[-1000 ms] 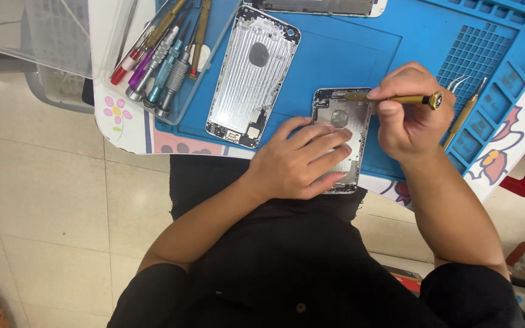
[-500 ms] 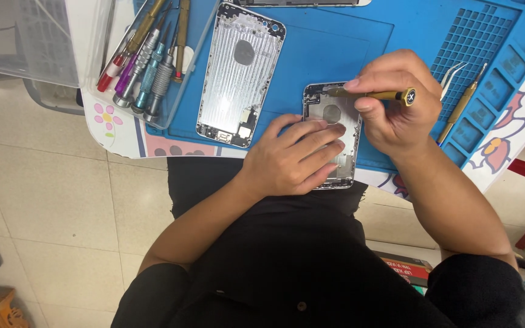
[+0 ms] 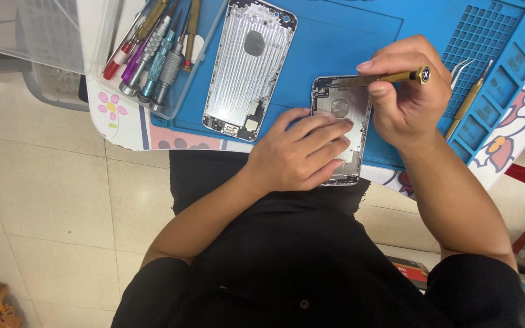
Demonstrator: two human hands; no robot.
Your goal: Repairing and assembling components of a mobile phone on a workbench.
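My left hand (image 3: 302, 152) lies flat, fingers spread, pressing a small phone shell (image 3: 343, 121) onto the blue mat (image 3: 347, 36) at the worktop's near edge. My right hand (image 3: 405, 91) grips a brass screwdriver (image 3: 390, 78), tip at the shell's top. A larger shell (image 3: 247, 70) lies just left.

Bright, even light with soft shadows, sharp focus throughout, slight wide-angle stretch at the edges

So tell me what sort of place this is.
Most likely a phone repair bench. A blue repair mat holds two bare phone housings, a clear tray holds screwdrivers, and the right hand works a brass driver.
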